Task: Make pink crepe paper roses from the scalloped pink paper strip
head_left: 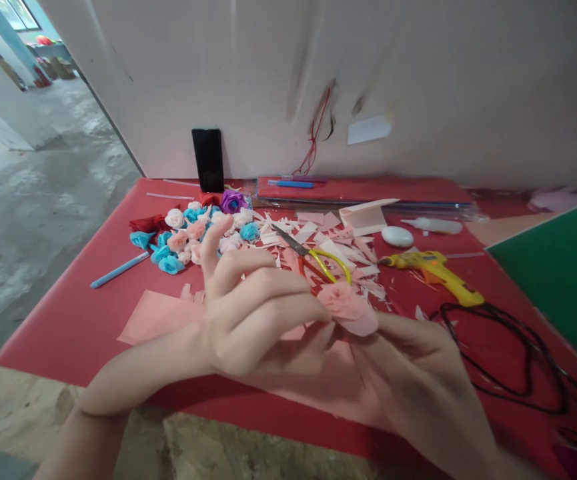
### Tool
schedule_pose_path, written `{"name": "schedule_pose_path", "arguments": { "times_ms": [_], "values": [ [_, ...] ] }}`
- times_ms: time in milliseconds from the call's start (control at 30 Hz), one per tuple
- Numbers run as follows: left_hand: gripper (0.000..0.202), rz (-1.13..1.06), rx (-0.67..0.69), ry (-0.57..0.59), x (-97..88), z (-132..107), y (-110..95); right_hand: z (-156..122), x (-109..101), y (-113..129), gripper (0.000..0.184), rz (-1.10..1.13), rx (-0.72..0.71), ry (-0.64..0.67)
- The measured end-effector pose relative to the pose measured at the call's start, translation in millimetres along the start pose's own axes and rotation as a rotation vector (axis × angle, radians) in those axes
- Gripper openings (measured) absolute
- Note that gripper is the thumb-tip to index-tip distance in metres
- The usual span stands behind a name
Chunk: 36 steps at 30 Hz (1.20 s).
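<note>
**Petal work on a pink flower, both hands closed on it**

Flower (pixel 349 308) sits between my two hands, held up just over the near edge of the tabletop (pixel 68 320), above a pink sheet (pixel 153 317). My left hand (pixel 248 313) comes in from the side. Its grip is pinched shut on the flower's near rim, thumb against the middle fingers, with the index finger lifted clear. My right hand (pixel 418 373) cups the flower from below, and its grip looks closed on the base, though motion blur hides the fingertips themselves.

I judge the step in hand to be shaping or pressing the outer petals of a rolled paper bloom. The flower looks nearly formed, with a tight centre and loose petals round it.

The next move calls for a light, steady pinch, because the paper is thin and would crease or tear under a hard squeeze. The base must not turn in the right hand while the left works the rim.

Scissors (pixel 313 257) lie just behind the hands among scraps (pixel 328 233). A glue gun (pixel 433 267) rests to the right with its cable (pixel 508 353) looping near the right wrist, which is worth keeping clear of. Finished blooms (pixel 193 233) are heaped to the left.
</note>
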<state>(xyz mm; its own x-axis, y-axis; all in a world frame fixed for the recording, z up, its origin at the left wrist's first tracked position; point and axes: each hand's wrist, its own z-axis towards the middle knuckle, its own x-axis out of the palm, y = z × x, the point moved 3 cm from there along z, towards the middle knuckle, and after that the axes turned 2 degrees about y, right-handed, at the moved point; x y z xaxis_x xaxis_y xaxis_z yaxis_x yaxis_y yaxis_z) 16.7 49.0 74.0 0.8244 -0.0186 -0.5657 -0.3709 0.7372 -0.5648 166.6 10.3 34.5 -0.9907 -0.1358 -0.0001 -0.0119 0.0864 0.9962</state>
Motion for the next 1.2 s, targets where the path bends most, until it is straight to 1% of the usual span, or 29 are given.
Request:
{"name": "schedule_pose_path", "arguments": {
  "times_ms": [33, 67, 100, 133, 200, 267, 300, 367, 467, 633, 767, 1000, 1200],
  "values": [
    [0.013, 0.005, 0.081, -0.079, -3.1, 0.5, -3.0, 0.3, -0.2, 0.0, 0.015, 0.041, 0.026, 0.002],
    [0.015, -0.009, 0.137, -0.132, -4.4, 0.4, -4.6, 0.7, 0.2, 0.3, 0.016, 0.092, 0.051, 0.011],
    [0.018, -0.046, 0.158, -0.146, -3.6, 0.1, -4.6, 1.2, 0.9, 1.0, 0.017, 0.151, 0.071, 0.020],
    [0.023, -0.113, 0.128, -0.102, -0.5, 0.1, -2.8, 1.8, 2.2, 2.0, 0.017, 0.213, 0.088, 0.034],
    [0.035, -0.311, 0.013, 0.053, 8.5, -0.3, 2.1, 2.6, 4.6, 4.2, 0.016, 0.299, 0.113, 0.048],
    [0.044, -0.529, -0.098, 0.184, 16.8, -1.3, 5.7, 3.1, 6.6, 5.9, 0.016, 0.317, 0.123, 0.050],
    [0.046, -0.627, -0.129, 0.215, 19.5, -1.7, 6.6, 3.4, 7.1, 6.5, 0.018, 0.307, 0.120, 0.049],
    [0.044, -0.767, -0.152, 0.224, 22.6, -2.0, 7.6, 4.0, 7.8, 7.0, 0.021, 0.265, 0.099, 0.053],
    [0.038, -0.877, -0.148, 0.212, 24.7, -2.1, 8.1, 5.2, 7.1, 6.3, 0.026, 0.209, 0.041, 0.060],
    [0.037, -0.946, -0.171, 0.213, 26.7, -2.8, 8.7, 6.2, 4.1, 3.6, 0.017, 0.162, -0.044, 0.072],
    [0.038, -0.949, -0.145, 0.188, 27.2, -3.5, 8.2, 5.6, 4.0, 2.5, 0.012, 0.164, -0.084, 0.076],
    [0.041, -0.935, -0.136, 0.165, 28.5, -5.9, 8.3, 0.6, 4.7, -2.7, 0.014, 0.144, -0.103, 0.091],
    [0.042, -0.903, -0.096, 0.167, 26.2, -5.1, 5.0, -2.6, 1.6, -2.2, 0.016, 0.097, -0.187, 0.085]
  ]
}}
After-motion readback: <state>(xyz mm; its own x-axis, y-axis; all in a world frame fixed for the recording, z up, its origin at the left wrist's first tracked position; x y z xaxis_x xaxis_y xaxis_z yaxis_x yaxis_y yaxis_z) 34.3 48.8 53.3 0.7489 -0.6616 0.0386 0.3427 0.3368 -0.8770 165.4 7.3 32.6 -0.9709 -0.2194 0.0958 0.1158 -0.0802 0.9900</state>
